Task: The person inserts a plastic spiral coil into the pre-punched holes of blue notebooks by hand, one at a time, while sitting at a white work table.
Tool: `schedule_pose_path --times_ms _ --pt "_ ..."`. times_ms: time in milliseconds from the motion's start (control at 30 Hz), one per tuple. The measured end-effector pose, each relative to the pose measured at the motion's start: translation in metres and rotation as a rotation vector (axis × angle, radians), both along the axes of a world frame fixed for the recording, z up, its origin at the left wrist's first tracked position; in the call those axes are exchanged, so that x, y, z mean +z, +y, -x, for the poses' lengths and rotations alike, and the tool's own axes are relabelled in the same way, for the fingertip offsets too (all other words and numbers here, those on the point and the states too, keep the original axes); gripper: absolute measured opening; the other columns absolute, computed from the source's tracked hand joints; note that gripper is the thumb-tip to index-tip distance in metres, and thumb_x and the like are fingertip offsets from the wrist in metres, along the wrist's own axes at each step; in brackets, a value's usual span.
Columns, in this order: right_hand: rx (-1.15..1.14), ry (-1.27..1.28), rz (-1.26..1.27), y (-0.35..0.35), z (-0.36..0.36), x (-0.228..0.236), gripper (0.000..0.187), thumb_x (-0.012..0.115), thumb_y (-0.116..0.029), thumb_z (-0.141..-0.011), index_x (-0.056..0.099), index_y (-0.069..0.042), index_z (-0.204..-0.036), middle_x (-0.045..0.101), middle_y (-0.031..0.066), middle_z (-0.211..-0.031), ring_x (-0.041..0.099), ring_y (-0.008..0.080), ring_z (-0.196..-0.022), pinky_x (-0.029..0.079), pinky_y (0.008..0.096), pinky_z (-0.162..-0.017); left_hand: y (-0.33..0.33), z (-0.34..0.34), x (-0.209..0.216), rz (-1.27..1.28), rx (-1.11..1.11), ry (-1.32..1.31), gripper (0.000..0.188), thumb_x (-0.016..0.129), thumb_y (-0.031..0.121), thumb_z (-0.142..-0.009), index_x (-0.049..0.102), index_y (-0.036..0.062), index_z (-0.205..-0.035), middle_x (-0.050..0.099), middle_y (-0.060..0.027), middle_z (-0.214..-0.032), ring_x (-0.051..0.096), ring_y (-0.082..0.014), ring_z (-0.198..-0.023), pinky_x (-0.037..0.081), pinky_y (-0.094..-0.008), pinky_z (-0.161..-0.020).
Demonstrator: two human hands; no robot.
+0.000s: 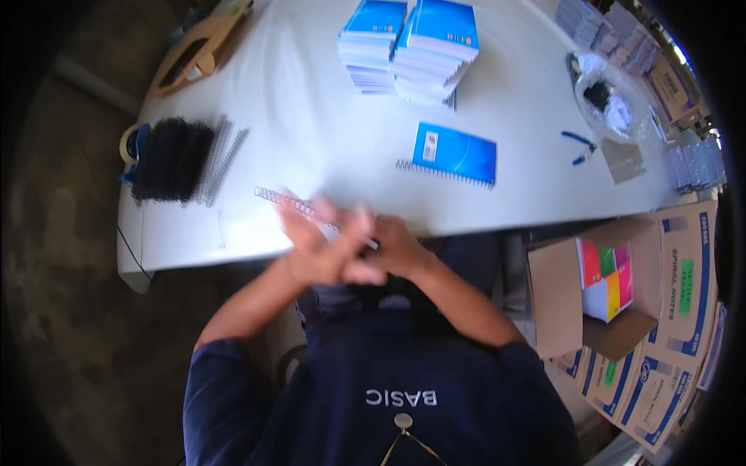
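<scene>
My left hand (pixel 322 252) is over the table's front edge, blurred by motion, with its fingers spread apart. Just right of it, my right hand (pixel 398 247) is curled closed; a small grey-and-dark bit shows by its fingers, too blurred to name. A thin spiral binding coil (pixel 281 200) runs from the upper left down behind my left fingers. Whether either hand grips it I cannot tell. Beyond my hands lies a blue-covered notebook (pixel 457 154), with a coil threaded along its near edge and sticking out at its left end.
Two stacks of blue notebooks (pixel 439 46) stand at the far side. Black coils (pixel 172 159) and a tape dispenser (pixel 134 154) sit at the left. Blue-handled pliers (pixel 579 147) and a plastic bag (pixel 618 105) lie right. An open carton (pixel 556 295) with colourful notebooks is below right.
</scene>
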State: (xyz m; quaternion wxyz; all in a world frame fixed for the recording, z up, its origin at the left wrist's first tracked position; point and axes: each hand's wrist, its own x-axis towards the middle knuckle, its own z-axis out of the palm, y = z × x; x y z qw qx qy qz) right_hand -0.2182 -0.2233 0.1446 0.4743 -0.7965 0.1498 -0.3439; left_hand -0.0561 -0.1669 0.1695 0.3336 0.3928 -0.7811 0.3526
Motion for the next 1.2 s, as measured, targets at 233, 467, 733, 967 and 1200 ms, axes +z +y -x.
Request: schedule_pose_path --times_ms 233,467,733,967,1200 --pt "-0.097 -0.089 -0.196 -0.012 -0.009 0.009 0.023 0.062 -0.004 -0.076 0.062 -0.001 -0.099 0.066 0.0184 -0.088 0.065 0.0322 -0.079 0.051 0.0361 -0.065 -0.003 0.012 0.031 -0.566 -0.035 0.127 0.039 0.064 0.032 -0.081 0.060 0.0113 -0.114 0.054 -0.0090 -0.117 0.051 -0.0260 -0.109 0.028 -0.0465 -0.097" --pt "-0.149 -0.066 -0.362 -0.006 -0.007 0.020 0.017 0.061 -0.001 -0.078 0.062 0.001 -0.095 0.065 0.0190 -0.085 0.065 0.0309 -0.077 0.049 0.0352 -0.067 -0.023 0.011 0.088 -0.931 -0.097 0.187 0.025 0.072 0.012 -0.072 0.066 0.0135 -0.096 0.062 -0.0005 -0.095 0.057 -0.0175 -0.091 0.033 -0.0350 -0.085" --pt "-0.165 -0.018 -0.357 -0.004 -0.002 0.023 0.018 0.059 -0.006 -0.083 0.059 0.001 -0.099 0.063 0.0206 -0.083 0.063 0.0349 -0.079 0.048 0.0362 -0.069 -0.036 0.016 0.104 -0.871 -0.067 -0.044 0.020 0.072 0.016 -0.069 0.067 0.0122 -0.088 0.061 -0.0033 -0.086 0.058 -0.0206 -0.083 0.037 -0.0372 -0.086" --pt "-0.423 -0.694 -0.590 -0.015 0.044 0.037 0.039 0.059 -0.015 -0.087 0.046 0.001 -0.121 0.058 0.0167 -0.111 0.057 0.0256 -0.096 0.044 0.0332 -0.084 -0.060 0.052 0.088 -0.375 0.042 0.842 0.081 0.080 0.024 -0.070 0.037 0.0020 -0.135 0.040 -0.0187 -0.131 0.049 -0.0250 -0.112 0.035 -0.0401 -0.098" --pt "-1.210 0.141 0.035 -0.051 0.102 0.016 0.077 0.063 -0.017 -0.080 0.020 0.002 -0.141 0.048 0.0198 -0.128 0.034 0.0343 -0.124 0.020 0.0469 -0.103 -0.100 0.119 0.036 -0.537 0.085 0.469 0.034 0.057 0.009 -0.089 0.050 0.0008 -0.122 0.054 -0.0149 -0.124 0.051 -0.0290 -0.113 0.040 -0.0398 -0.094"
